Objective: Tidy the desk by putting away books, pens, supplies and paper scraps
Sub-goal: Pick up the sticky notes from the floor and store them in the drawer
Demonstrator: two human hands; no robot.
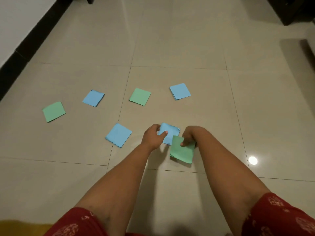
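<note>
- Currently: left hand [153, 136] pinches the near blue paper stack [169, 133] at its left edge, thumb on top, fingers curled at the far corner.
- Right hand [190, 136] grips a green paper stack [181, 153] by its top edge; that stack hangs tilted, just above the tiled floor [187, 48], overlapping the blue one's near corner.
- Still lying flat on the floor: blue stack [118, 135] left of the hands, then a far row of green [53, 111], blue [93, 98], green [140, 96], blue [180, 91], well apart from each other.
- Step in hand, my read: gather blue onto green.
- Do it well: get fingers fully under the blue edge, since loose sheets likely fan out.
- Square both stacks before merging; keep the green grip firm.
- Then sweep nearest-first: left blue, then the far row.
</note>
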